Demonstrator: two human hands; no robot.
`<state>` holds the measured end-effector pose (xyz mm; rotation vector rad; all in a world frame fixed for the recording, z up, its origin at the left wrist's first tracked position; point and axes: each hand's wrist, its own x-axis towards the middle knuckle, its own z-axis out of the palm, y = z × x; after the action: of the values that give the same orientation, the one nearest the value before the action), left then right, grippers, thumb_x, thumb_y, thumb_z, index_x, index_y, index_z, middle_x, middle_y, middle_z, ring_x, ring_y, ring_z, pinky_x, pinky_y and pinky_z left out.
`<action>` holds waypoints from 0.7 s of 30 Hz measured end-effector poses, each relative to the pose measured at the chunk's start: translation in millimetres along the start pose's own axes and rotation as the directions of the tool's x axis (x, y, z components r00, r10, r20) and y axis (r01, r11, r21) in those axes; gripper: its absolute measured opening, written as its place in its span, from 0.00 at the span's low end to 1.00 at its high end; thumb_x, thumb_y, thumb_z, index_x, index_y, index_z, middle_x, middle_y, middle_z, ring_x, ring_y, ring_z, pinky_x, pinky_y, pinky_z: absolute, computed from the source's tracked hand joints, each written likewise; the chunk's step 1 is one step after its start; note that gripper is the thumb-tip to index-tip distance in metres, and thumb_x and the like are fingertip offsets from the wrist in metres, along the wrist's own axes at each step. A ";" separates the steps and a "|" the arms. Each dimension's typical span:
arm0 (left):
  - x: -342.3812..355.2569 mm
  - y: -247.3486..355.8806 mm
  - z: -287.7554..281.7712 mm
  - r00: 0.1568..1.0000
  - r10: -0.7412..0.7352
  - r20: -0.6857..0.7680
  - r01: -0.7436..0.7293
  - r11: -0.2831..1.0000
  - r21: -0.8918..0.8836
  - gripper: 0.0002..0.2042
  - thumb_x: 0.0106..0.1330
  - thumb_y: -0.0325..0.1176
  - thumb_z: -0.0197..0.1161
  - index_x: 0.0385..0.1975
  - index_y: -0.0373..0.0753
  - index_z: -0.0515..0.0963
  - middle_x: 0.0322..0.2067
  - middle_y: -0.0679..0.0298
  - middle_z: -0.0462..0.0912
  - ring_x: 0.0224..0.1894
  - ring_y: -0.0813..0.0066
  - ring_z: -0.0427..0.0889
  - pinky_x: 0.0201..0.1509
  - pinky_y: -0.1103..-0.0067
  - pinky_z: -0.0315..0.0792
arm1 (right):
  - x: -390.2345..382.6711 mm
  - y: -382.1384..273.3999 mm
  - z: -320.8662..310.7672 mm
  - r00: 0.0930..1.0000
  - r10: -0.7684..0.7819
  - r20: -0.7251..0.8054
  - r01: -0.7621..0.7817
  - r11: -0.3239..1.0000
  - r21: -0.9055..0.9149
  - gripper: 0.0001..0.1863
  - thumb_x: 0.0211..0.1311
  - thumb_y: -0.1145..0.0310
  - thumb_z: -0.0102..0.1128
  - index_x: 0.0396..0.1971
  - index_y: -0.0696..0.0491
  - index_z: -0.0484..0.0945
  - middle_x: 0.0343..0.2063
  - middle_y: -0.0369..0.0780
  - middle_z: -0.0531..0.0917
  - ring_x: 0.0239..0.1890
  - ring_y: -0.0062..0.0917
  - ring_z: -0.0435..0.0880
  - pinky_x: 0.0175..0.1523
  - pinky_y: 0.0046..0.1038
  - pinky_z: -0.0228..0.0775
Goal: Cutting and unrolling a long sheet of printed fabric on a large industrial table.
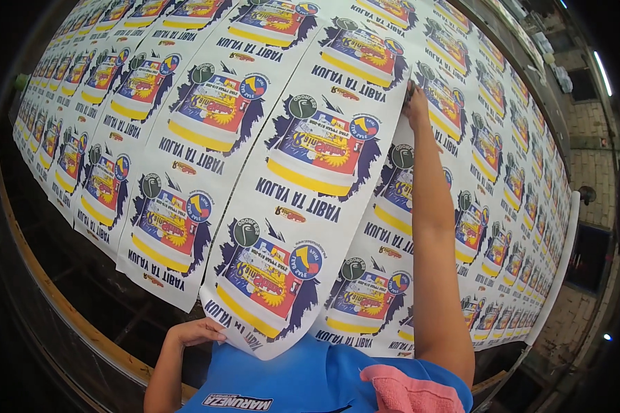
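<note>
A loose printed paper strip [310, 158], white with repeated blue, red and yellow designs, lies over more printed sheets [489, 151]. At the lower left my left hand [198, 332] pinches the strip's near corner, which hangs over my blue top [275, 375]. My right arm reaches far forward on the right, and my right hand [414, 103] has its fingers curled on the strip's far right edge, with the fingertips small and partly hidden. Other strips [165, 144] with the same print lie side by side to the left, cut along straight lines.
A wooden rail [48, 289] runs along the left edge below the sheets, with dark space beside it. A metal frame edge [555, 117] borders the sheets at right, beyond which show a brick surface [572, 82] and a lit tube [601, 72]. A pink towel [406, 389] lies on my shoulder.
</note>
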<state>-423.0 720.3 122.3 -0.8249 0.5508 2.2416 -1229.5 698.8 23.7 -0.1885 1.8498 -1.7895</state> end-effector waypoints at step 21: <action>91.3 17.8 91.3 0.929 0.347 -0.129 -0.054 0.472 0.880 0.17 0.68 0.43 0.64 0.46 0.36 0.83 0.37 0.60 0.86 0.37 0.74 0.82 0.44 0.78 0.75 | -620.3 126.2 -291.1 0.849 0.176 -0.498 -0.092 0.978 0.189 0.27 0.66 0.61 0.65 0.63 0.47 0.69 0.22 0.33 0.78 0.18 0.15 0.74 0.21 0.18 0.63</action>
<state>-524.5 802.0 126.9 -0.5270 1.8377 1.6240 -814.3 1256.4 69.4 0.5205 1.9874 -2.0068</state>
